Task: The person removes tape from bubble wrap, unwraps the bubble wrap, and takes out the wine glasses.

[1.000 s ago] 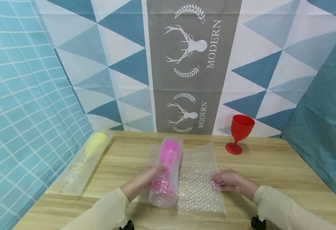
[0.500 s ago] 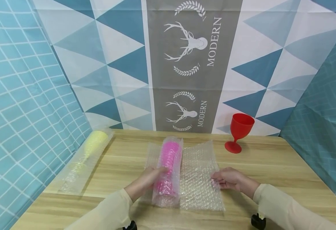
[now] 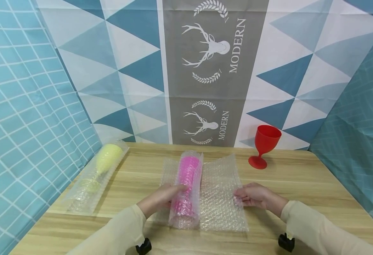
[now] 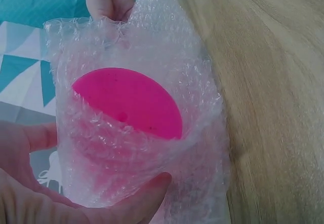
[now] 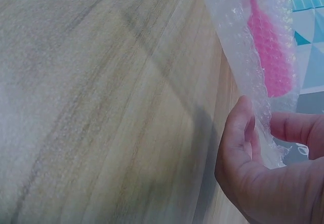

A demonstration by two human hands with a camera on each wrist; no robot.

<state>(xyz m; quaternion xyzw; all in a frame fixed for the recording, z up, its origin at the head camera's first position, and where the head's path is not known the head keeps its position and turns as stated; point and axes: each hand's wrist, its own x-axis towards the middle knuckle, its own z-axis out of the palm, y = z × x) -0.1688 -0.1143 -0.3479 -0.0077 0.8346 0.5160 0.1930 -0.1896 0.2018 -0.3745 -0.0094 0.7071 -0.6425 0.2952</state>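
Note:
A pink goblet [image 3: 188,171] lies wrapped in bubble wrap [image 3: 219,194] at the middle of the table. My left hand [image 3: 162,198] grips the wrapped goblet from its left side, thumb on top; its other fingers are mostly hidden in the head view. The goblet's round pink base [image 4: 134,100] shows at the near, unsealed end of the roll in the left wrist view. The wrap's loose sheet spreads flat to the right. At that sheet's right edge, my right hand [image 3: 254,196] pinches the wrap between thumb and fingers.
A yellow goblet [image 3: 108,157] in bubble wrap lies on the wooden table [image 3: 301,177] at the left, near the blue tiled cloth [image 3: 30,106]. Upright at the back right stands a red goblet [image 3: 266,141]. Patterned cloth [image 3: 141,71] hangs behind the table.
My left hand and the near end of the wrapped goblet have shifted slightly to the right since a second ago. The right hand keeps its pinch on the wrap's edge, almost still.

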